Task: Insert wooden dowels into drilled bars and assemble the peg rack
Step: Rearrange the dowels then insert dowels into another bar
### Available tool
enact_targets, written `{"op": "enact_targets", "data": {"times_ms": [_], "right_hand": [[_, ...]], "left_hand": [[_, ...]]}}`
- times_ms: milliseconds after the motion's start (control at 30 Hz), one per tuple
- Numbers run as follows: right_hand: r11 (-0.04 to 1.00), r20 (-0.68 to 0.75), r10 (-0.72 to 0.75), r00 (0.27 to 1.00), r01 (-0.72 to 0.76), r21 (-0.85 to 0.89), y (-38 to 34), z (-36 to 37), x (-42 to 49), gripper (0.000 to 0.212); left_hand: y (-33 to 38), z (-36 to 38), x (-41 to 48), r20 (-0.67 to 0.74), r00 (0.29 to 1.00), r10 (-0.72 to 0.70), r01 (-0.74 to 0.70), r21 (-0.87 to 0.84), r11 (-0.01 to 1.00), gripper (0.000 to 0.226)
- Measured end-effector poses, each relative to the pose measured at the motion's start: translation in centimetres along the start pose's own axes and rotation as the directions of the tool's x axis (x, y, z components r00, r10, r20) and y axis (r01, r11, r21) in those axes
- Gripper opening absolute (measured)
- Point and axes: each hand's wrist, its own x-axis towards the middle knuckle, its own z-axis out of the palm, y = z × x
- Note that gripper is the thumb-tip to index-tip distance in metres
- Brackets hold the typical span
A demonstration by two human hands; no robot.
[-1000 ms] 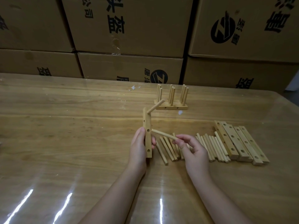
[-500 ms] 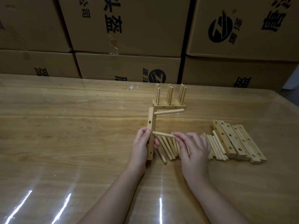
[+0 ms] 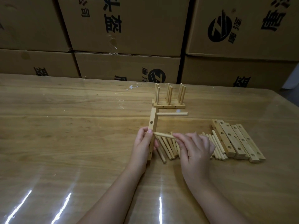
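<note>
Pale drilled bar (image 3: 152,126) (upright) — two dowels.

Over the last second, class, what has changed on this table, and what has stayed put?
The left hand turned the bar, swinging its top dowel from tilted to level. The right hand keeps pressing the second dowel in. Finished rack, loose dowels, spare bars: unmoved.

Cardboard boxes (image 3: 123,25) w/ upside-down Chinese print & round black logo (image 3: 219,26); chars illegible.
</note>
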Motion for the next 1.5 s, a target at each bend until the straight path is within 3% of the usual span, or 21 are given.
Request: {"op": "enact_targets", "data": {"times_ms": [633,800,933,1000,1167,1500], "right_hand": [[0.998,-0.023,-0.042,0.999,0.041,-0.055,-0.2,-0.6,-0.3,0.025],[0.996,0.008,-0.011,1.000,0.011,0.091,0.0,-0.1,-0.4,0.024],[0.898,0.142,0.174,0.975,-0.216,0.382,-0.3,0.2,-0.4,0.035],[0.866,0.154,0.195,0.969,-0.243,0.437,0.2,0.2,-0.4,0.032],[0.886,0.167,0.184,0.969,-0.237,0.398,1.0,0.2,-0.5,0.015],[0.944,0.249,0.133,0.959,-0.199,0.264,1.3,0.4,-0.1,0.025]], "left_hand": [[0.0,0.3,-0.4,0.000,1.000,0.022,-0.021,0.159,0.987,0.021],[0.2,0.3,-0.2,0.003,1.000,-0.022,0.021,0.058,0.998,0.017],[0.5,-0.1,0.0,-0.037,0.997,-0.070,0.066,-0.089,0.994,0.019],[0.6,-0.2,0.2,-0.076,0.994,-0.080,0.069,-0.132,0.989,0.019],[0.4,-0.2,0.1,-0.058,0.996,-0.068,0.064,-0.067,0.996,0.020],[0.1,0.1,0.1,-0.027,0.998,-0.049,0.049,-0.013,0.999,0.028]]}}
